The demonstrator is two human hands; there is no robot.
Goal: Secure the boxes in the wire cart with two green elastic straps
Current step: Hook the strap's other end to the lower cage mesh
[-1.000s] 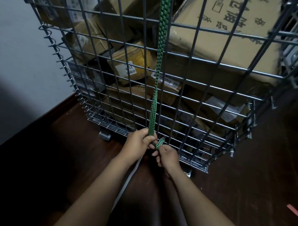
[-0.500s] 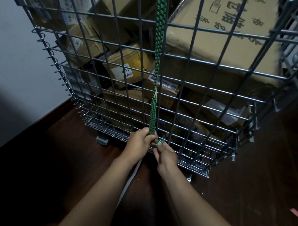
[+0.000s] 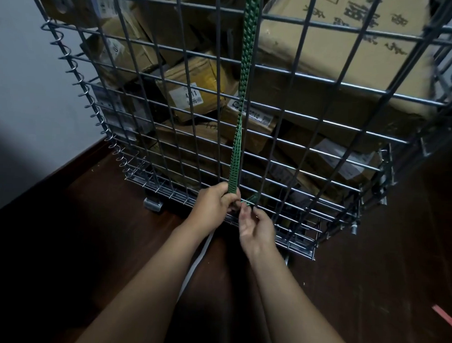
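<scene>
Ribbed green elastic strap (image 3: 238,135) ran taut down the front of the grey wire cart (image 3: 327,81) of brown cardboard boxes (image 3: 315,50), left hand (image 3: 213,205) fisted round it near the cart's base, right hand (image 3: 257,228) with fingertips at its short tail, pinch unclear.

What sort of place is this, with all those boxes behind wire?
Probably a parcel depot or storeroom, though little of the room shows. A wire cart is stacked with cardboard boxes, several bearing a printed shipping label, and a green strap runs down its side, gripped by the left hand.
</scene>
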